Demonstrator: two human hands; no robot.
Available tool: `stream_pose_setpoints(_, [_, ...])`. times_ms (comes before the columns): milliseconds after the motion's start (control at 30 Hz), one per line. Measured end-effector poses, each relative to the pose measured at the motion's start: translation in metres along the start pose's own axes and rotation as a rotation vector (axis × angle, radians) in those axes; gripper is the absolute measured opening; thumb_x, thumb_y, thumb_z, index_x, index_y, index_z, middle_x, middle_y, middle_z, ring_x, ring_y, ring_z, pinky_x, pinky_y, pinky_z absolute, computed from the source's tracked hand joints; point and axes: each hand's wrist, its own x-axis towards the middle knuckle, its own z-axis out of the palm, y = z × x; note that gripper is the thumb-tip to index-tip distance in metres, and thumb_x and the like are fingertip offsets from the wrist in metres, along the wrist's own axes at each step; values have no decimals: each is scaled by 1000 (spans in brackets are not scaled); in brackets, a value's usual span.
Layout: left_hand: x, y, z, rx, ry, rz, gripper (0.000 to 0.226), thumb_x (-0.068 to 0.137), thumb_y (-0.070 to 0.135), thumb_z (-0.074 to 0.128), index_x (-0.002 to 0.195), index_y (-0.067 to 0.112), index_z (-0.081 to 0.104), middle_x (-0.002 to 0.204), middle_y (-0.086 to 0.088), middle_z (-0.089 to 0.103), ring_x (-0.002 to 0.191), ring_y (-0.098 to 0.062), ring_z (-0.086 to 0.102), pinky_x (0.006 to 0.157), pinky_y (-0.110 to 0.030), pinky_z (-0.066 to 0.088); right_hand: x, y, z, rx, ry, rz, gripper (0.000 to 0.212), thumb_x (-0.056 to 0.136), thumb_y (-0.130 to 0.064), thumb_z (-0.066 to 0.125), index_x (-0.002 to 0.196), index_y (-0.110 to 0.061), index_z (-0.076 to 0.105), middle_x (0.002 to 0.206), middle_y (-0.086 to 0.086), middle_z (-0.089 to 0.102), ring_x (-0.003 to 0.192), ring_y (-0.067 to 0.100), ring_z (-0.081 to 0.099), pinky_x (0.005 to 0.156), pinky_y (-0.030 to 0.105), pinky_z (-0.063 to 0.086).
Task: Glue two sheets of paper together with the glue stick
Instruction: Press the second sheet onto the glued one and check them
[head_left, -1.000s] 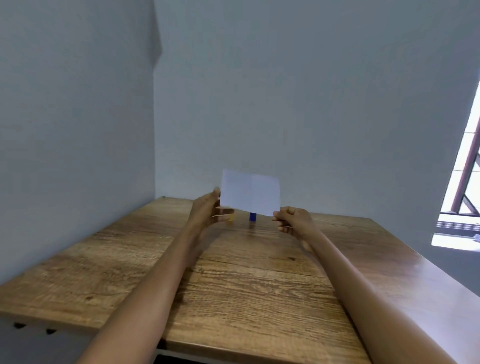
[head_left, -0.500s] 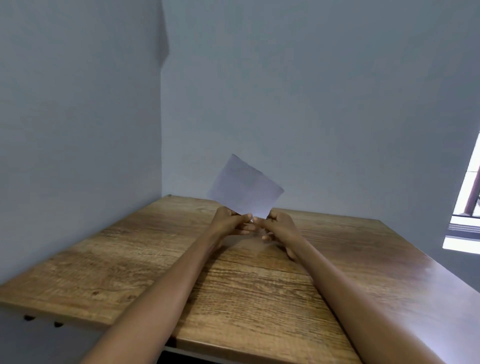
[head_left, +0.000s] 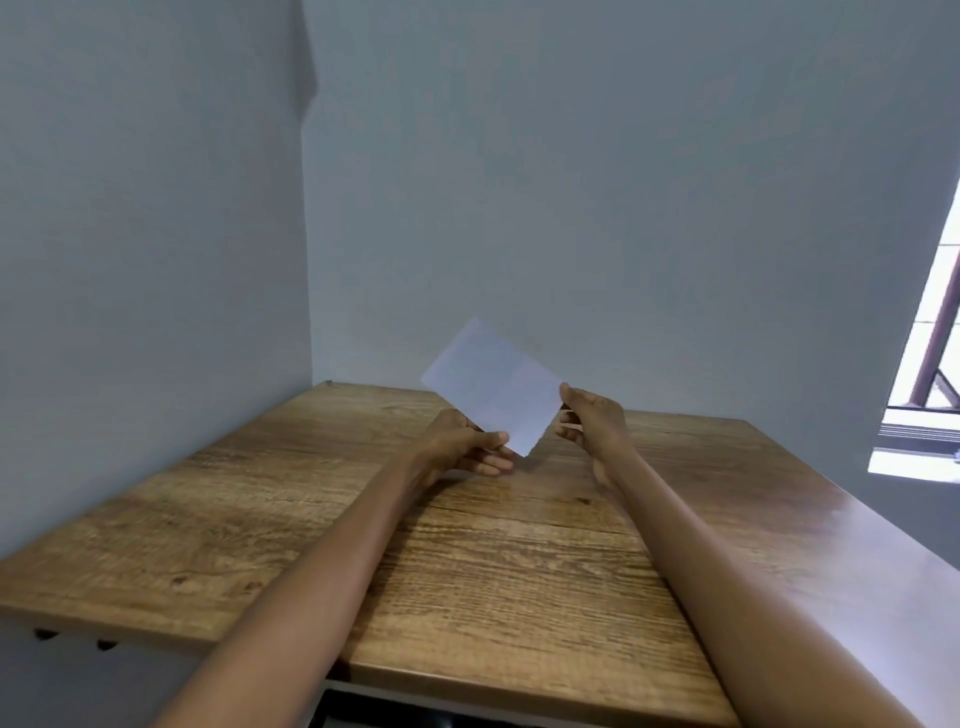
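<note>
Blank white paper (head_left: 493, 387), no legible writing, above wooden table (head_left: 519, 571); left hand (head_left: 467, 452) and right hand (head_left: 592, 421) fingers pinched on its edges

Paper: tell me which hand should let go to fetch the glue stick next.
Probably the right hand. It only pinches the paper's upper right edge, while the left hand grips the lower edge from beneath and could likely hold it alone. No glue stick is visible now, so reach can't be compared.
</note>
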Motion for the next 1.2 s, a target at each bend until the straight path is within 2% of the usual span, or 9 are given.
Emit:
stream_pose_setpoints(133, [-1,0,-4,21,11,-16,29,84,9,69,111,2,60,85,-15,74,73,-22,73,60,-26,59,0,0,4,55,-11,29,32,96,-35,50,89,-9,67,75,3,68,65,13,66,57,23,54])
stream_pose_setpoints(233, [-1,-1,-7,29,33,-21,27,84,9,69,109,1,61,81,-12,74,72,-21,73,59,-25,59,0,1,0,-19,-103,-3,36,88,-47,58,98,-14,69,82,-4,74,72,10,71,62,22,55])
stream_pose_setpoints(400, [-1,0,-9,51,18,-39,32,83,11,70,110,-3,61,76,-10,76,69,-20,73,56,-22,57,1,8,2,-154,-189,4,19,85,-29,68,95,-13,69,90,3,72,67,4,68,59,17,53])
stream_pose_setpoints(567, [-1,0,-7,84,-8,-26,32,82,9,70,112,2,59,79,-8,76,63,-19,72,51,-21,55,0,5,3,-122,-99,40,37,94,-47,47,98,-18,69,91,2,72,78,15,69,57,21,53])
stream_pose_setpoints(700, [-4,-2,-11,184,-16,-32,25,81,12,71,102,1,62,78,-7,75,47,-11,63,42,-18,48,0,4,-2,-195,-165,-49,32,87,-35,64,112,-15,67,93,-2,72,78,8,69,60,18,53])
stream_pose_setpoints(800, [-5,0,-12,227,-40,-33,15,83,14,70,93,5,64,61,1,73,40,-7,58,39,-17,45,0,5,-3,-235,-128,-80,24,89,-24,62,101,-5,71,81,-2,72,62,2,66,56,15,52])
stream_pose_setpoints(967, [-6,-1,-13,229,-41,-32,10,83,13,69,86,5,65,54,3,70,38,-7,56,37,-16,42,-3,2,2,-183,-61,-7,37,95,-47,45,87,-19,68,83,0,72,74,13,69,61,23,56])
stream_pose_setpoints(1100, [-7,-1,-17,223,-29,-30,13,83,12,69,92,3,64,60,2,72,38,-7,55,35,-16,40,-3,3,-2,-338,-169,-86,25,85,-43,63,94,-20,70,79,-7,72,67,4,67,59,17,53])
stream_pose_setpoints(1200, [-9,1,-15,246,-76,-44,7,85,13,66,85,6,64,52,4,68,35,-5,52,34,-15,39,-4,7,-2,-355,-165,-78,22,88,-38,61,82,-20,71,74,-7,72,68,8,66,57,19,51])
